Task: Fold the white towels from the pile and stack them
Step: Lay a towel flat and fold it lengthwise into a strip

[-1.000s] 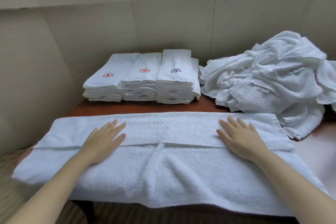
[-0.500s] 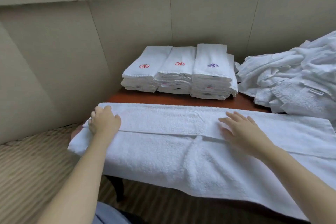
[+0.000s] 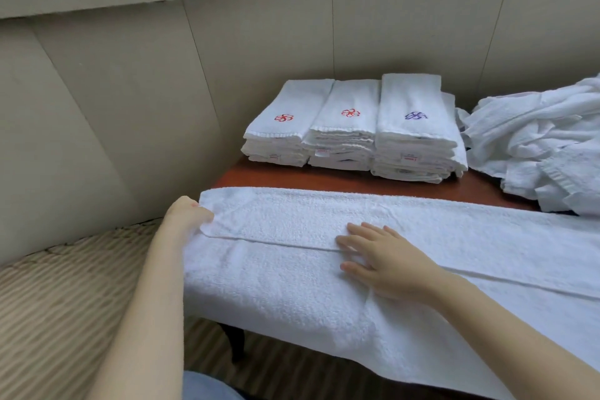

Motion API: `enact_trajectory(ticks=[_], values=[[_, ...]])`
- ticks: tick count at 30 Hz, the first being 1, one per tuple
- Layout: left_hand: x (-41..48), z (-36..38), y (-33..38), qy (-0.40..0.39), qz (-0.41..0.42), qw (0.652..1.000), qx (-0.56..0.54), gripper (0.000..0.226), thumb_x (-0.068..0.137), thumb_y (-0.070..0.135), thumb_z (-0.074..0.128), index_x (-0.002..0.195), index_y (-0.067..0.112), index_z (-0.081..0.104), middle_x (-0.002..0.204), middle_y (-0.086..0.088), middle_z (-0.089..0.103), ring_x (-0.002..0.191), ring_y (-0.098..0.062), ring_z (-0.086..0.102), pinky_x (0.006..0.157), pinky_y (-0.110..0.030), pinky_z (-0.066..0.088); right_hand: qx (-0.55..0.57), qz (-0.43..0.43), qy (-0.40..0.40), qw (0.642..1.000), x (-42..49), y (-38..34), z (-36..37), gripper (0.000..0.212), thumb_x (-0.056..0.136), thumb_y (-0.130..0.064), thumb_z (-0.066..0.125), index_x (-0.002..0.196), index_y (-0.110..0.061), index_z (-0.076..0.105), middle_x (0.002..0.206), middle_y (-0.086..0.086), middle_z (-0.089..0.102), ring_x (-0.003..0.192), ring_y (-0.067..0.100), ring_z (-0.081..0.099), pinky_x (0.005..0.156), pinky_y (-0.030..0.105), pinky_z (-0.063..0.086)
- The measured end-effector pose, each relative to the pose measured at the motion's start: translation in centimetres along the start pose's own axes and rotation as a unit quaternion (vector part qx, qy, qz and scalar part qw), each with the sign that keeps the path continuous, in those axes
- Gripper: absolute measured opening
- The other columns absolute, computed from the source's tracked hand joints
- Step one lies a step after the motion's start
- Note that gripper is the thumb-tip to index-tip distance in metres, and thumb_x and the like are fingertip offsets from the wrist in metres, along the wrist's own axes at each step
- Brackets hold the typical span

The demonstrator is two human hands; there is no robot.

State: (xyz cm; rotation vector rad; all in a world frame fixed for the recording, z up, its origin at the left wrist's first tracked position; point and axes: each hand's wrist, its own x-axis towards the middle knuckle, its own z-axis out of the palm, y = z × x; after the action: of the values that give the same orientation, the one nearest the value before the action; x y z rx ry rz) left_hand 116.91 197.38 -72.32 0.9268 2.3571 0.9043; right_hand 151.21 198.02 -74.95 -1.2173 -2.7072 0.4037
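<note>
Towel (image 3: 285, 276) — folded lengthwise — lies across the front of the tabletop (image 3: 324, 177), its near edge overhanging. Left hand (image 3: 186, 214) grasps the towel's left end, fingers curled round the corner. Right hand (image 3: 386, 261) rests flat on the fold line, fingers straight. Folded stacks (image 3: 350, 127) stand behind — the unfolded pile (image 3: 545, 146) lies at right.

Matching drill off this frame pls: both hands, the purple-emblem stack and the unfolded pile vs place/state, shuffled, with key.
1. left hand
2. right hand
3. purple-emblem stack
4. unfolded pile

A. heaped at the right of the table
B. lies flat on the spread towel
C. grips the spread towel's left end
D. rightmost of the folded stacks

Pairs: 1-C, 2-B, 3-D, 4-A
</note>
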Motion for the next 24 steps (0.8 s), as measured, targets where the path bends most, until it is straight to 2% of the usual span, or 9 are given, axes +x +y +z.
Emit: enact_trajectory(ticks=[3, 4, 6, 8, 10, 12, 15, 19, 24], values=[[1.2, -0.5, 0.5, -0.037, -0.037, 0.999, -0.013, 0.028, 0.081, -0.004, 0.061, 0.074, 0.014, 0.042, 0.082, -0.007, 0.038, 0.07, -0.021, 0.037, 0.058, -0.029, 0.024, 0.027, -0.002, 0.005, 1.0, -0.2, 0.5, -0.3, 0.046, 0.096, -0.049, 0.042, 0.139, -0.033, 0.04, 0.146, -0.014, 0.034, 0.136, 0.006, 0.025, 0.113, 0.027, 0.012], [0.8, -0.7, 1.0, -0.042, -0.044, 0.998, -0.01, 0.02, 0.081, -0.001, 0.064, 0.089, 0.011, 0.05, 0.096, -0.012, 0.044, 0.084, -0.026, 0.046, 0.064, -0.031, 0.031, 0.028, -0.001, 0.01, 1.0, -0.3, 0.7, -0.4, 0.045, 0.096, -0.047, 0.042, 0.139, -0.033, 0.041, 0.146, -0.015, 0.035, 0.134, 0.005, 0.027, 0.113, 0.026, 0.012], [1.0, -0.9, 1.2, -0.046, -0.082, 0.995, 0.025, 0.051, 0.079, 0.005, 0.069, 0.125, 0.002, 0.046, 0.121, -0.019, 0.045, 0.108, -0.037, 0.049, 0.075, -0.038, 0.038, 0.014, -0.001, 0.022, 1.0, -0.4, 1.2, -0.5, 0.043, 0.097, -0.046, 0.041, 0.138, -0.033, 0.042, 0.145, -0.015, 0.036, 0.134, 0.005, 0.028, 0.113, 0.027, 0.012], [0.9, -1.0, 1.6, -0.047, -0.071, 0.996, -0.003, 0.047, 0.071, 0.004, 0.071, 0.113, 0.002, 0.052, 0.115, -0.019, 0.048, 0.095, -0.035, 0.052, 0.071, -0.036, 0.039, -0.007, 0.003, 0.036, 0.999, -0.5, 1.8, -0.6, 0.041, 0.098, -0.045, 0.04, 0.137, -0.032, 0.043, 0.145, -0.014, 0.037, 0.135, 0.006, 0.027, 0.114, 0.028, 0.012], [1.1, -0.8, 1.9, -0.017, 0.005, 0.996, -0.089, 0.045, 0.063, 0.001, 0.071, 0.104, 0.007, 0.055, 0.108, -0.015, 0.05, 0.086, -0.031, 0.054, 0.071, -0.033, 0.042, -0.017, 0.025, 0.049, 0.998, -0.7, 2.7, -0.9, 0.041, 0.098, -0.044, 0.038, 0.137, -0.033, 0.042, 0.147, -0.012, 0.036, 0.138, 0.007, 0.024, 0.114, 0.03, 0.011], [1.7, -0.2, 2.0, 0.059, 0.115, 0.982, -0.135, 0.067, 0.074, -0.002, 0.069, 0.133, 0.017, 0.044, 0.121, -0.014, 0.052, 0.105, -0.03, 0.054, 0.083, -0.036, 0.045, -0.018, 0.065, 0.057, 0.996, -0.9, 3.6, -1.2, 0.045, 0.098, -0.046, 0.037, 0.141, -0.034, 0.037, 0.152, -0.009, 0.029, 0.142, 0.011, 0.018, 0.117, 0.035, 0.007], [1.3, 1.3, 2.7, 0.18, 0.213, 0.958, -0.064, 0.062, 0.088, 0.006, 0.059, 0.142, 0.023, 0.035, 0.129, -0.014, 0.052, 0.115, -0.03, 0.048, 0.092, -0.037, 0.039, -0.037, 0.12, 0.08, 0.989, -1.3, 4.9, -1.6, 0.051, 0.098, -0.047, 0.036, 0.146, -0.034, 0.027, 0.157, -0.004, 0.018, 0.146, 0.017, 0.009, 0.119, 0.04, 0.006], [1.3, 3.0, 1.1, 0.178, 0.065, 0.973, 0.135, 0.056, 0.095, 0.032, 0.053, 0.143, 0.014, 0.032, 0.139, -0.015, 0.044, 0.128, -0.036, 0.038, 0.103, -0.046, 0.03, -0.041, 0.15, 0.041, 0.987, -1.4, 5.3, -1.7, 0.054, 0.097, -0.049, 0.035, 0.148, -0.036, 0.022, 0.159, -0.004, 0.012, 0.147, 0.018, 0.003, 0.118, 0.042, 0.003], [1.8, 2.6, -0.3, 0.157, -0.007, 0.975, 0.159, 0.054, 0.093, 0.047, 0.049, 0.125, 0.003, 0.054, 0.132, -0.018, 0.049, 0.124, -0.037, 0.039, 0.103, -0.043, 0.03, -0.051, 0.125, -0.049, 0.99, -2.0, 5.1, -1.4, 0.073, 0.086, -0.071, 0.02, 0.15, -0.039, 0.008, 0.16, -0.007, -0.001, 0.147, 0.015, -0.005, 0.118, 0.037, -0.002]])
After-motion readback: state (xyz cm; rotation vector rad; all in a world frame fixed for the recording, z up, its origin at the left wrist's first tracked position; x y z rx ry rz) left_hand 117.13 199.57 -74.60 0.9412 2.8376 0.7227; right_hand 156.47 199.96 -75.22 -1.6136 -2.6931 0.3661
